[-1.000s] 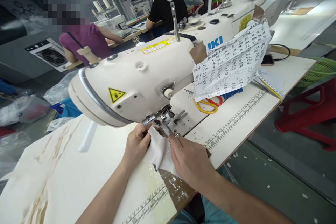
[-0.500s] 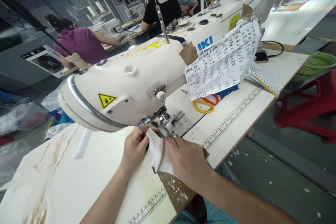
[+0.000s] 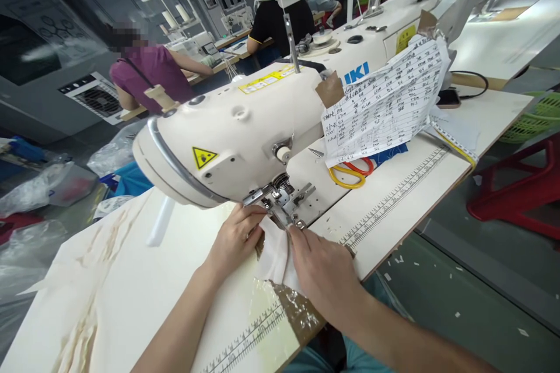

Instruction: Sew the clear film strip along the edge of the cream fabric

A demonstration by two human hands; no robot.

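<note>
A small piece of white fabric (image 3: 272, 259) lies under the needle area of a white sewing machine (image 3: 227, 145). My left hand (image 3: 236, 240) pinches the fabric's left edge, its fingertips close beside the presser foot (image 3: 280, 213). On the other side, my right hand (image 3: 326, 265) has its fingers closed on the fabric's right edge, just in front of the metal foot. Between the two hands the cloth hangs in a soft fold toward the table's front edge. The needle tip and the stitching are too small to make out.
Scissors with yellow and red handles (image 3: 347, 176) lie behind the foot, beneath a handwritten paper sheet (image 3: 385, 105) fixed to the machine. Printed rulers (image 3: 394, 195) run along the table edge. Cream cloth pieces (image 3: 90, 280) lie at left. A red stool (image 3: 516, 180) stands right. People sit beyond.
The camera view has shifted, so the machine and table appear farther right. My left fingers have moved up nearer the foot, and the fabric between my hands lies flatter. Both hands keep their hold.
</note>
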